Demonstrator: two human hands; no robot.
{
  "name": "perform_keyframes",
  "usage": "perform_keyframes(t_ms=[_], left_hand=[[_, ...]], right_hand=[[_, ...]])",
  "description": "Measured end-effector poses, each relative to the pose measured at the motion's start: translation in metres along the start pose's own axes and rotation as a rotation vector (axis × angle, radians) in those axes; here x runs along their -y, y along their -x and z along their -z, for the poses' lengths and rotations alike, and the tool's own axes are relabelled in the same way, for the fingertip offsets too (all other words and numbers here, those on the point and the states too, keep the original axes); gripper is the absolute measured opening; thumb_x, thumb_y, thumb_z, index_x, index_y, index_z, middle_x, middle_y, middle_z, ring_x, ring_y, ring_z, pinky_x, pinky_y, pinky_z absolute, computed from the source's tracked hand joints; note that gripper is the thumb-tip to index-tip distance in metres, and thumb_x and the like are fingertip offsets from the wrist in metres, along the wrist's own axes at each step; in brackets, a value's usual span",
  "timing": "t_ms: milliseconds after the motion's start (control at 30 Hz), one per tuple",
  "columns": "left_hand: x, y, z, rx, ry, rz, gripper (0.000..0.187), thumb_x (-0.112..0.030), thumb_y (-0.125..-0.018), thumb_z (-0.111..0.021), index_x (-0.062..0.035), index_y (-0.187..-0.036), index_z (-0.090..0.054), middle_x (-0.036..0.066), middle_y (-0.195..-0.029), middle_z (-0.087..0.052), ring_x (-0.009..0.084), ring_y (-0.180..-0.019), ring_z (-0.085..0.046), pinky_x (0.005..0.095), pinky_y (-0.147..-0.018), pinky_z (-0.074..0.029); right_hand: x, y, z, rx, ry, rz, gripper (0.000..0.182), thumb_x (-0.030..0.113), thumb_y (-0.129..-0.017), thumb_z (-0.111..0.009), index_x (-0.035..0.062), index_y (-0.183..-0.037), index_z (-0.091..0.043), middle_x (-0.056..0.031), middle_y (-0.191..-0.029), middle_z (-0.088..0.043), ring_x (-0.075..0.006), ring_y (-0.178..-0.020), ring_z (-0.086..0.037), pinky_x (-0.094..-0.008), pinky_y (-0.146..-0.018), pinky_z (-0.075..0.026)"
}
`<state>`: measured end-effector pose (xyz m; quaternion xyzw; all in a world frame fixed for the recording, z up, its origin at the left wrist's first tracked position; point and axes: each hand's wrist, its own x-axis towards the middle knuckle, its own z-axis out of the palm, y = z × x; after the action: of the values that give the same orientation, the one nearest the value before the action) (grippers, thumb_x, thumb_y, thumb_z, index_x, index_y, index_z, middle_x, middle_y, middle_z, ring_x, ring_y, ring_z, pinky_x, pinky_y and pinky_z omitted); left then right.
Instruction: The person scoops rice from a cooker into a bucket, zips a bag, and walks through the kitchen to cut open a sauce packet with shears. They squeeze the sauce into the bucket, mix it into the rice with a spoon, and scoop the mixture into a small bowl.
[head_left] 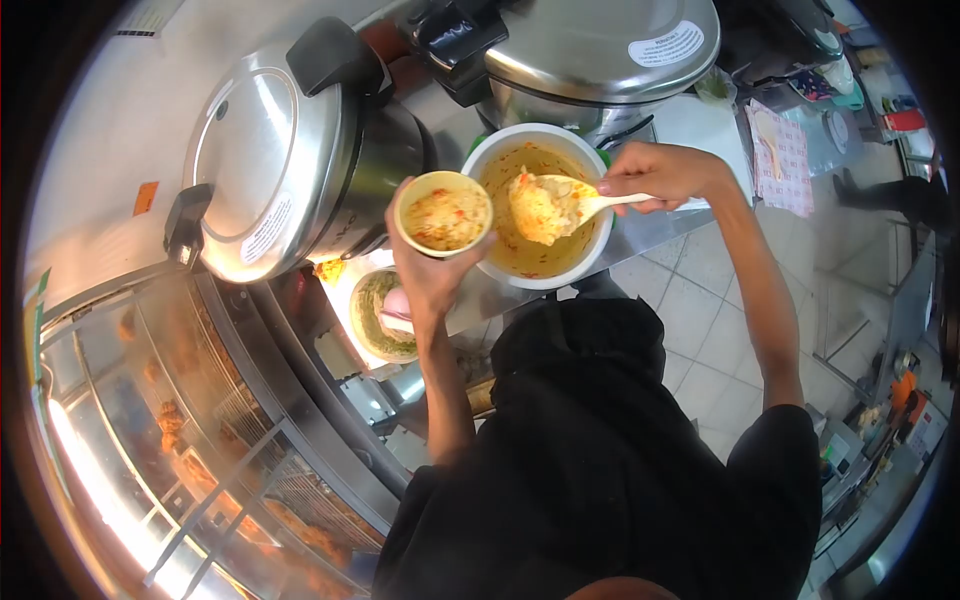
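My left hand (pixel 428 280) is wrapped round a round pale cup (pixel 443 213) filled with yellowish rice with orange-red bits. In my right hand (pixel 662 175) is the handle of a cream serving spoon (pixel 598 204). A heap of the same rice (pixel 541 208) sits on the spoon, which hangs over a deep white tub (pixel 604 240). Rice remnants and orange bits cling to the tub's yellowish inside. The cup is just left of the tub, at its rim in this view.
Two large steel rice cookers (pixel 265 165) (pixel 600 50) stand behind the tub. A bowl (pixel 362 335) with greenish food and a pink-and-white utensil lies left. A glass food cabinet (pixel 200 430) fills the lower left. Patterned paper (pixel 785 165) lies right; a person's dark-clothed leg (pixel 895 195) shows beyond.
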<state>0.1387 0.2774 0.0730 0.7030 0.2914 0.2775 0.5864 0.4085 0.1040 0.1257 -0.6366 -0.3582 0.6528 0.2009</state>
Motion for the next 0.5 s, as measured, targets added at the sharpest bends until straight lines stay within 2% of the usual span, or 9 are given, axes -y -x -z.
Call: perform_keyframes(t_ms=[167,233,267,333,400,433,500], left_hand=[[0.004,-0.003,-0.028,0.168,-0.012,0.007,0.092,-0.007,-0.057,-0.089,0.0032,-0.133,-0.038,0.015,-0.120,-0.057,0.0221,-0.111,-0.058,0.0338,-0.097,-0.048],[0.011,-0.004,-0.039,0.232,-0.034,0.023,0.090,-0.007,-0.057,-0.088,0.0035,-0.132,-0.040,0.015,-0.119,-0.057,0.0224,-0.110,-0.058,0.0338,-0.097,-0.048],[0.017,-0.005,-0.046,0.276,-0.046,0.028,0.088,-0.007,-0.057,-0.088,0.0034,-0.130,-0.041,0.015,-0.118,-0.058,0.0228,-0.109,-0.059,0.0337,-0.096,-0.048],[0.017,-0.002,-0.057,0.295,-0.071,0.053,0.081,-0.008,-0.057,-0.088,0.0034,-0.125,-0.046,0.015,-0.114,-0.061,0.0234,-0.106,-0.061,0.0338,-0.093,-0.050],[0.013,-0.003,-0.065,0.302,-0.053,0.082,0.079,-0.008,-0.057,-0.088,0.0034,-0.124,-0.047,0.015,-0.113,-0.062,0.0234,-0.105,-0.061,0.0340,-0.093,-0.050],[0.011,-0.003,-0.067,0.309,-0.034,0.114,0.078,-0.008,-0.056,-0.088,0.0035,-0.122,-0.048,0.015,-0.112,-0.063,0.0234,-0.105,-0.062,0.0342,-0.093,-0.050],[0.015,-0.002,-0.068,0.295,0.025,0.120,0.075,-0.008,-0.056,-0.088,0.0037,-0.119,-0.050,0.015,-0.111,-0.063,0.0228,-0.104,-0.062,0.0338,-0.092,-0.050]], right_hand=[[0.023,0.039,0.000,-0.114,0.067,0.010,0.043,0.041,-0.101,-0.050,0.0059,-0.078,-0.062,0.0043,-0.049,-0.036,-0.0055,-0.041,-0.030,-0.0247,-0.039,-0.026],[0.025,0.039,-0.011,-0.287,0.357,0.202,0.037,0.033,-0.100,-0.052,0.0056,-0.078,-0.063,-0.0026,-0.052,-0.048,-0.0124,-0.044,-0.046,-0.0309,-0.044,-0.039],[0.022,0.035,-0.026,-0.288,0.356,0.202,0.037,0.033,-0.100,-0.052,0.0056,-0.078,-0.063,-0.0026,-0.052,-0.048,-0.0124,-0.044,-0.046,-0.0309,-0.044,-0.039],[0.017,0.023,-0.068,-0.741,0.833,0.303,0.027,0.024,-0.097,-0.056,-0.0015,-0.090,-0.062,-0.0129,-0.063,-0.060,-0.0259,-0.053,-0.059,-0.0370,-0.053,-0.048],[0.032,0.021,-0.104,-0.625,0.879,0.065,0.022,0.012,-0.090,-0.057,-0.0053,-0.102,-0.057,-0.0212,-0.081,-0.064,-0.0356,-0.063,-0.064,-0.0429,-0.060,-0.053],[0.030,0.020,-0.121,-0.689,0.876,0.082,0.031,0.007,-0.085,-0.058,-0.0090,-0.110,-0.052,-0.0214,-0.086,-0.063,-0.0359,-0.066,-0.066,-0.0428,-0.060,-0.054],[0.029,0.016,-0.146,-0.771,0.910,0.041,0.028,0.004,-0.081,-0.058,-0.0088,-0.105,-0.053,-0.0213,-0.089,-0.064,-0.0338,-0.065,-0.068,-0.0379,-0.055,-0.055]])
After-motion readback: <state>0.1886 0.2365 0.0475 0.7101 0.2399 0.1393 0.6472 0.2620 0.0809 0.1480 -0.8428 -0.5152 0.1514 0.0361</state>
